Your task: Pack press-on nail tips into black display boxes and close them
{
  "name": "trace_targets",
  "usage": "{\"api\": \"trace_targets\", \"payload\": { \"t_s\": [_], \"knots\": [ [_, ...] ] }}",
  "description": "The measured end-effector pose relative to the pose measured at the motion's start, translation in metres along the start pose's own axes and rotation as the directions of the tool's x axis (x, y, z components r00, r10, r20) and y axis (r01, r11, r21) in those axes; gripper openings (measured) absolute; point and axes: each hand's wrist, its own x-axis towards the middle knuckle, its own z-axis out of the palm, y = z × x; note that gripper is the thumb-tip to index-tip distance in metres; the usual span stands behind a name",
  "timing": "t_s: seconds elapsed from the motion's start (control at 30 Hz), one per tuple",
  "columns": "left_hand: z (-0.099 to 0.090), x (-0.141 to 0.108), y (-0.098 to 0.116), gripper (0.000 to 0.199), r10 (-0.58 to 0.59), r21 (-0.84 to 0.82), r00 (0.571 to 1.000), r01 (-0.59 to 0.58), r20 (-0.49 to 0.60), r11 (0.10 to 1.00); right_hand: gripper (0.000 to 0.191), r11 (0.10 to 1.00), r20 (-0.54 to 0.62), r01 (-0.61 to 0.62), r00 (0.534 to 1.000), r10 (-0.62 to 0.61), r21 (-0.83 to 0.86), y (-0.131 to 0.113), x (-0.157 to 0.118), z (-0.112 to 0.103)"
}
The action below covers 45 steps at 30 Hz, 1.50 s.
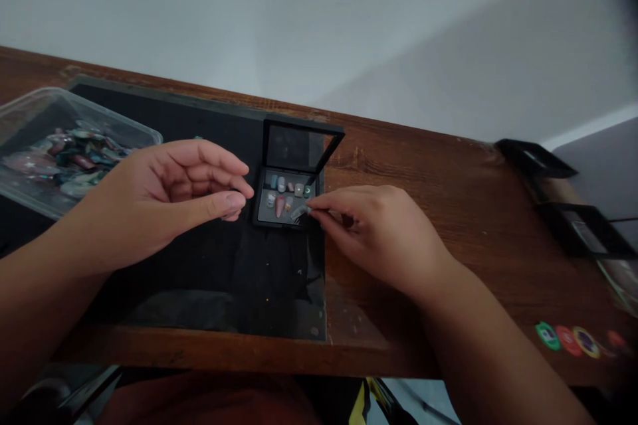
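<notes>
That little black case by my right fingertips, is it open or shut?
The case is open: its lid stands raised at the back, and the nails inside show in two rows.

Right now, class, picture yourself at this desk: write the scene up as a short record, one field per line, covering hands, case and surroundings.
Left hand: the left hand, fingers curled, beside the case and apart from it
Right hand: the right hand, pinching a small pale piece at the case's near right corner
Case: black case, lid raised, nail-shaped pieces in two rows
Left side: clear tub of small shiny pieces
Surface: black mat on a wooden table
Right side: round coloured discs
</notes>
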Motion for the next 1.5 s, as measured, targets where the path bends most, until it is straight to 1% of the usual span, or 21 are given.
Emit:
{"api": "trace_targets", "payload": {
  "t_s": [0.1, 0.27, 0.37, 0.43, 0.57, 0.63, 0.73, 0.83, 0.93, 1.13, 1.23, 1.33, 1.5],
  "knots": [
    [0.001, 0.000, 0.001, 0.021, 0.004, -0.012, 1.000, -0.004, -0.006, 1.000, 0.019, 0.999, 0.018, -0.017, 1.000, 0.018, -0.028, 0.001, 0.001, 0.001],
    [-0.001, -0.002, 0.002, 0.020, 0.026, 0.023, 1.000, -0.026, -0.015, 0.999, 0.021, 0.998, 0.051, 0.019, 0.999, -0.016, -0.064, 0.000, 0.001, 0.003],
    [-0.005, -0.002, -0.001, 0.017, 0.044, 0.047, 0.998, -0.042, -0.038, 0.998, 0.022, 0.996, 0.082, 0.041, 0.996, -0.035, -0.075, -0.003, 0.000, 0.003],
    [-0.009, -0.002, -0.005, 0.017, 0.088, 0.062, 0.994, -0.084, -0.070, 0.995, 0.022, 0.995, 0.093, 0.052, 0.995, -0.044, -0.084, -0.004, -0.001, 0.003],
    [-0.015, 0.000, -0.012, 0.019, 0.188, 0.117, 0.970, -0.171, -0.152, 0.978, 0.019, 0.995, 0.092, 0.068, 0.994, -0.061, -0.078, -0.004, -0.002, 0.002],
    [-0.017, 0.000, -0.013, 0.019, 0.192, 0.152, 0.967, -0.167, -0.166, 0.974, 0.019, 0.994, 0.081, 0.075, 0.994, -0.068, -0.084, -0.003, -0.002, 0.001],
    [-0.016, -0.001, -0.012, 0.019, 0.191, 0.151, 0.969, -0.167, -0.156, 0.974, 0.020, 0.993, 0.069, 0.072, 0.995, -0.066, -0.089, -0.002, -0.002, 0.002],
    [-0.014, -0.002, -0.010, 0.019, 0.170, 0.133, 0.975, -0.151, -0.141, 0.979, 0.022, 0.997, 0.093, 0.062, 0.994, -0.057, -0.056, -0.002, -0.001, 0.002],
    [-0.012, -0.003, -0.010, 0.020, 0.156, 0.144, 0.977, -0.135, -0.148, 0.980, 0.027, 0.998, 0.122, 0.053, 0.991, -0.049, -0.028, -0.003, 0.000, 0.003],
    [-0.012, -0.002, -0.009, 0.020, 0.162, 0.160, 0.974, -0.137, -0.157, 0.978, 0.039, 0.997, 0.114, 0.041, 0.993, -0.033, -0.072, -0.001, 0.001, 0.007],
    [-0.012, -0.002, -0.010, 0.020, 0.147, 0.148, 0.978, -0.125, -0.150, 0.981, 0.043, 0.997, 0.107, 0.036, 0.994, -0.028, -0.075, 0.001, 0.003, 0.007],
    [-0.014, -0.001, -0.012, 0.020, 0.143, 0.149, 0.978, -0.120, -0.149, 0.981, 0.045, 0.997, 0.109, 0.024, 0.994, -0.015, -0.080, 0.002, 0.004, 0.006],
    [-0.016, 0.000, -0.016, 0.022, 0.169, 0.158, 0.974, -0.145, -0.152, 0.977, 0.045, 0.993, 0.113, 0.006, 0.994, 0.007, -0.117, 0.001, 0.003, 0.003]
  ]
}}
